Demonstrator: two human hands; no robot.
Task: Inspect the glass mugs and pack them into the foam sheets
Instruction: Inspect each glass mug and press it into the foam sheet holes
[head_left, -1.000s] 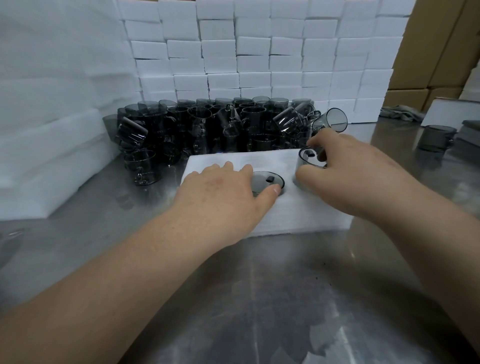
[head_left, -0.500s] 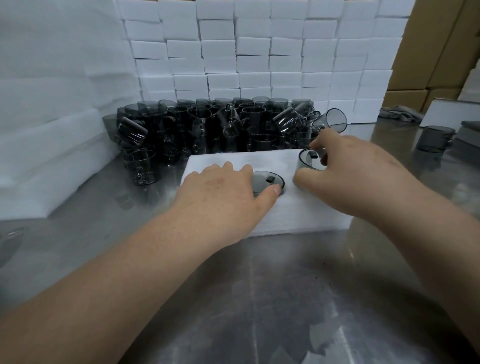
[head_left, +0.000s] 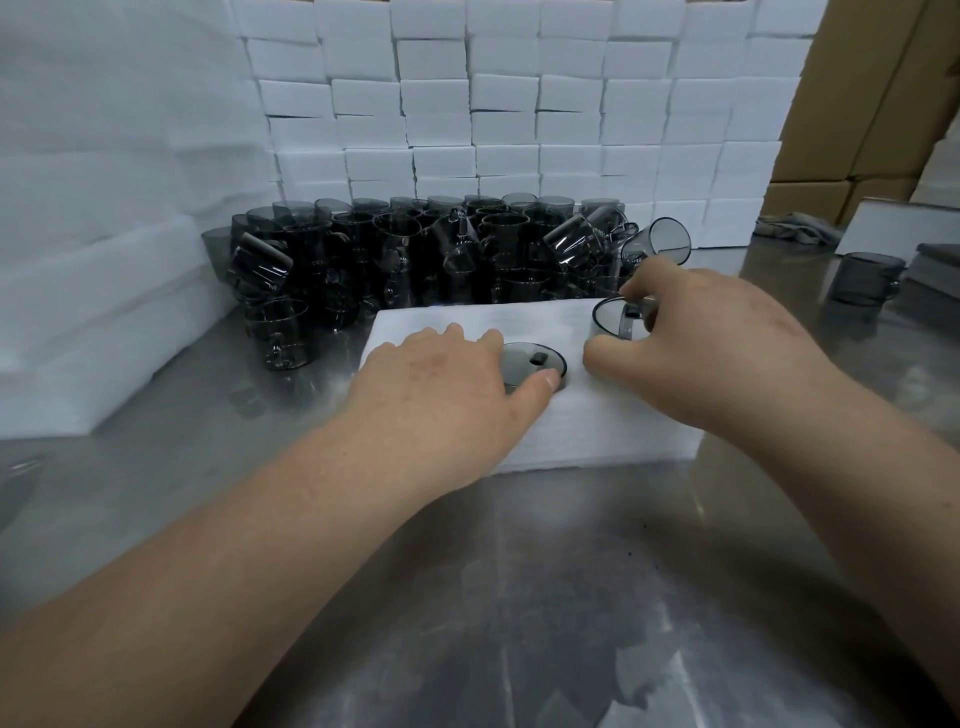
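A white foam sheet (head_left: 613, 426) lies on the steel table in front of me. One smoky glass mug (head_left: 535, 364) is sunk into a hole in the foam, only its rim showing. My left hand (head_left: 447, 395) lies flat on the foam beside it, thumb tip touching the rim. A second smoky mug (head_left: 615, 319) stands partly sunk in the foam at the right. My right hand (head_left: 691, 343) holds it, fingers curled over its rim and thumb against the foam.
A heap of dark glass mugs (head_left: 415, 260) fills the table behind the foam. Stacked white foam blocks (head_left: 509, 104) form a back wall, foam sheets (head_left: 93, 260) pile at left. Cardboard boxes (head_left: 857, 104) stand at the right, with a lone mug (head_left: 862, 278).
My right hand has shifted slightly on the right mug, pressing it lower into the foam. My left hand has stayed where it was.
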